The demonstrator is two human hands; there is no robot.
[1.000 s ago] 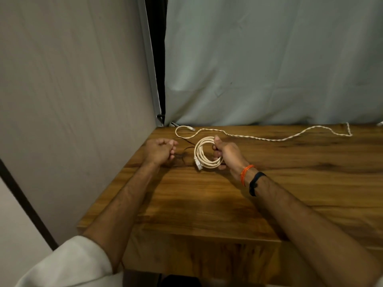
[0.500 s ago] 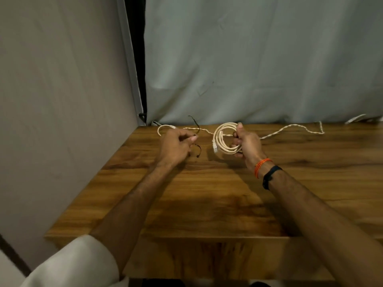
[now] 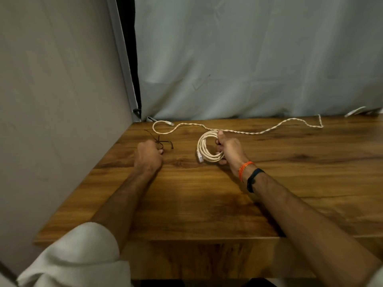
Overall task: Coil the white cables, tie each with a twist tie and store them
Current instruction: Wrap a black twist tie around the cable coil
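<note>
My right hand [image 3: 229,149] grips a coiled white cable [image 3: 205,149] just above the wooden table [image 3: 207,204], thumb over the top of the loops, a plug hanging at the coil's lower left. My left hand [image 3: 148,156] is curled with its fingertips at a small bunch of thin dark twist ties [image 3: 163,141] lying on the table. A second white cable [image 3: 238,131], twisted and uncoiled, stretches along the table's far edge from left to right behind both hands.
A grey wall panel stands along the table's left side and a pale curtain [image 3: 248,59] hangs behind it. Another white cable end [image 3: 354,111] shows at the far right by the curtain. The table's front edge runs near my forearms.
My left hand moved back down to the twist ties on the table. My right hand kept its hold on the coil, lowering it a little nearer the table.
</note>
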